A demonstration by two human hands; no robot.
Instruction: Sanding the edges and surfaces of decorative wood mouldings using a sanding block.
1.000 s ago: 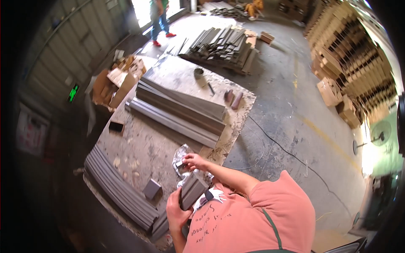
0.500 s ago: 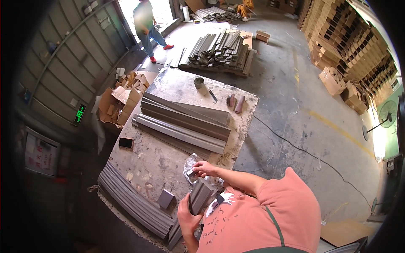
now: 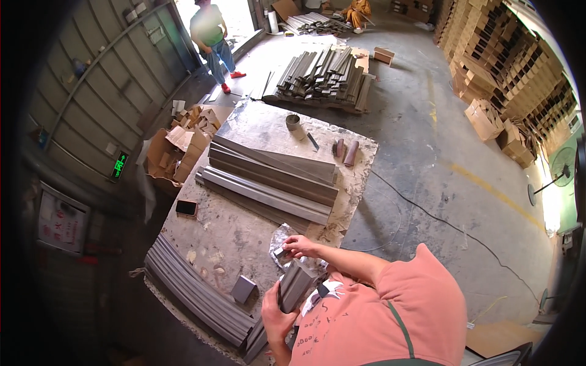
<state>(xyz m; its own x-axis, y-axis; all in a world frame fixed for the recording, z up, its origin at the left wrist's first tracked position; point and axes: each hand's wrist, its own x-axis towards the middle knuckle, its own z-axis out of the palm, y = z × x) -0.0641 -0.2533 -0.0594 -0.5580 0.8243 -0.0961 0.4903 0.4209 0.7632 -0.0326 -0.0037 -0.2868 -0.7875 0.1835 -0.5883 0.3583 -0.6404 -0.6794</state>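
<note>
My left hand (image 3: 278, 311) is wrapped round the near side of a grey grooved profile piece (image 3: 297, 283), held tilted above the worktable's near edge. With bent, pinching fingers, my right hand (image 3: 299, 246) holds a small dark block-like piece (image 3: 281, 252) just beyond the profile's far end. Beneath that piece lies a crumpled whitish plastic bag (image 3: 276, 243). A small grey rectangular block (image 3: 243, 289) rests on the table left of my left hand. Long grey profile strips (image 3: 198, 296) lie side by side along the table's left edge.
Across the worktable (image 3: 201, 235) lie stacked long profiles (image 3: 268, 189), a phone (image 3: 187, 208), a tin can (image 3: 293, 122) and brown rolls (image 3: 351, 154). An open carton (image 3: 174, 155) stands beyond its left edge. A cable (image 3: 439, 218) crosses the floor. Another person (image 3: 210, 43) stands by the doorway.
The whole view has shifted slightly right and down. Both hands keep their holds, with little movement. The person by the doorway has brought their feet closer together.
</note>
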